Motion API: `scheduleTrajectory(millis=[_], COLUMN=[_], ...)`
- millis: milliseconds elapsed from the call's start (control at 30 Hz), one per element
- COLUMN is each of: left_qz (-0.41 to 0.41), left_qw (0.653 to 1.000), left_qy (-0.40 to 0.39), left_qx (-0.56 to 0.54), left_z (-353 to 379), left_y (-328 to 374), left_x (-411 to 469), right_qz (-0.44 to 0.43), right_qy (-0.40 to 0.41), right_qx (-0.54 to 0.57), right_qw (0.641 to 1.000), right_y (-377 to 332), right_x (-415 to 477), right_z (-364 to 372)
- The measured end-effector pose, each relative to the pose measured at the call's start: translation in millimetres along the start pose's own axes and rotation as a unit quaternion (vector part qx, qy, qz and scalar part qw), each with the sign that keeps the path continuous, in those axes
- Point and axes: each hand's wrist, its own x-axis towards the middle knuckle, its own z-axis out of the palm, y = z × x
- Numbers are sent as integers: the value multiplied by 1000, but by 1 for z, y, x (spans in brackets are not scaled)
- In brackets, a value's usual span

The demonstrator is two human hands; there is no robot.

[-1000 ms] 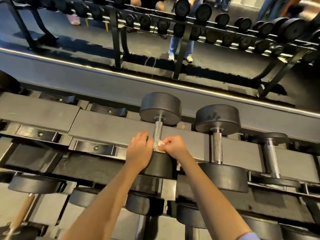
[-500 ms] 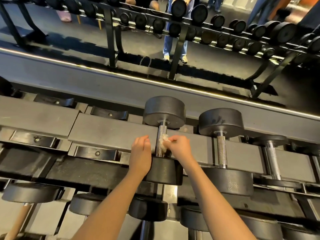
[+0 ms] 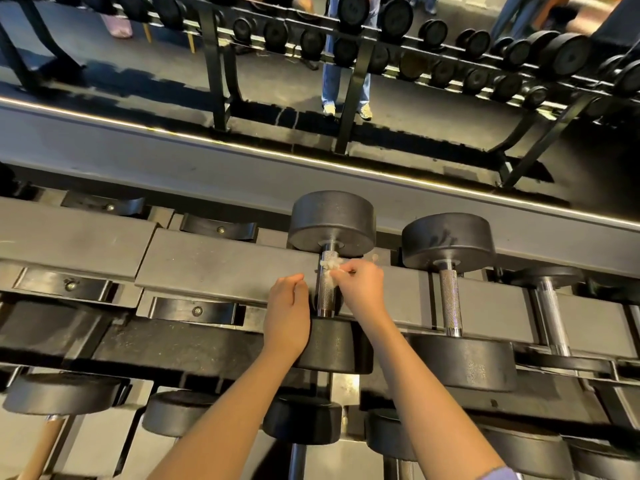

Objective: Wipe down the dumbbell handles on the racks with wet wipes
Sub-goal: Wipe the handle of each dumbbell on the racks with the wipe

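A black dumbbell lies on the top shelf of the rack with its knurled steel handle pointing away from me. My right hand pinches a small crumpled wet wipe against the far end of that handle. Just left of the handle is my left hand, fingers loosely curled, holding nothing, its wrist above the dumbbell's near head.
Two more dumbbells lie to the right on the same shelf. Empty cradles sit to the left. A lower shelf holds several dumbbells. Behind is a mirror reflecting racks and a standing person.
My right hand slid the wipe from the near part of the handle up to its far end. My left hand let go of the handle and now sits beside it.
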Motion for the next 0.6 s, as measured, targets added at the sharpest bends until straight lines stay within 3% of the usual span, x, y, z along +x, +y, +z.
scheduleTrajectory(millis=[133, 367, 600], left_qz=[5, 2, 3], left_qw=[1000, 1000, 1000], left_qy=[-3, -11, -18], left_qx=[4, 5, -10], left_z=[0, -1, -2], left_y=[2, 3, 4], left_x=[0, -1, -1], right_qz=[3, 1, -62], right_qy=[-45, 67, -24], right_qx=[-9, 43, 1], right_qw=[999, 997, 998], right_y=[7, -19, -1], right_x=[-8, 18, -10], right_z=[-5, 8, -6])
